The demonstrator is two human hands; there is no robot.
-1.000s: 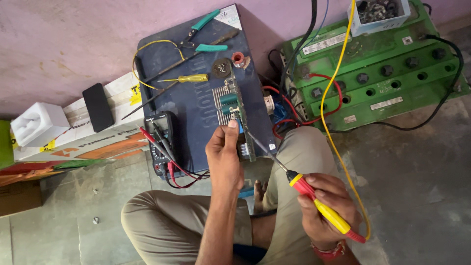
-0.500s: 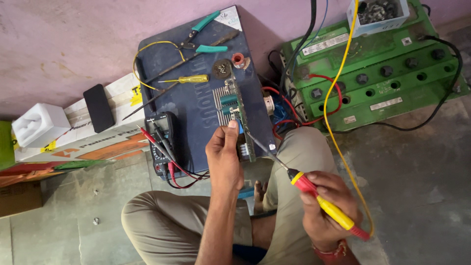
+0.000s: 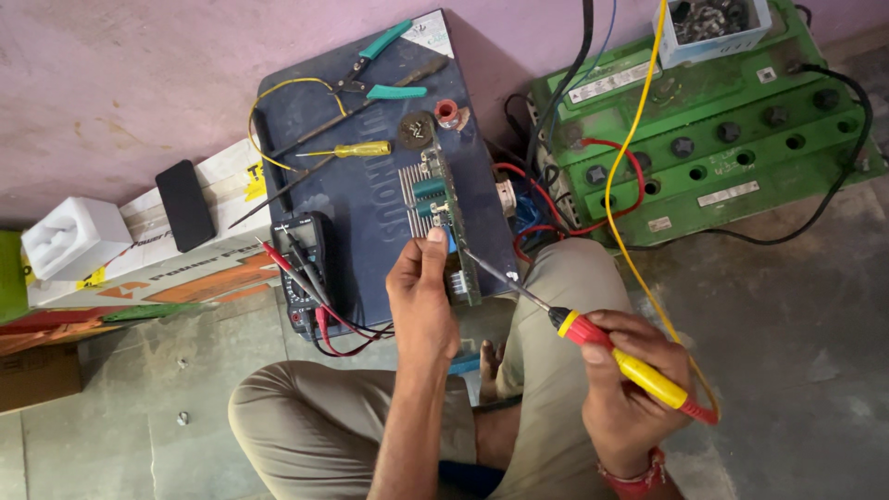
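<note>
Head view: L hand (image 3: 421, 294) pinched green circuit board (image 3: 446, 222) upright on dark blue case (image 3: 370, 199). R hand (image 3: 630, 389) gripped yellow soldering iron (image 3: 607, 350), tip close to board's lower edge, contact unclear. Soldering looked mid-way; multimeter (image 3: 306, 268) idle beside.

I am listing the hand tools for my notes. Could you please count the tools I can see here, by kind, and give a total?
Soldering iron, held in the right hand: 1
Yellow-handled screwdriver: 1
Teal-handled pliers: 1
Multimeter with red and black probes: 1
Total: 4
The left hand holds a circuit board, not counted as a tool.
</note>
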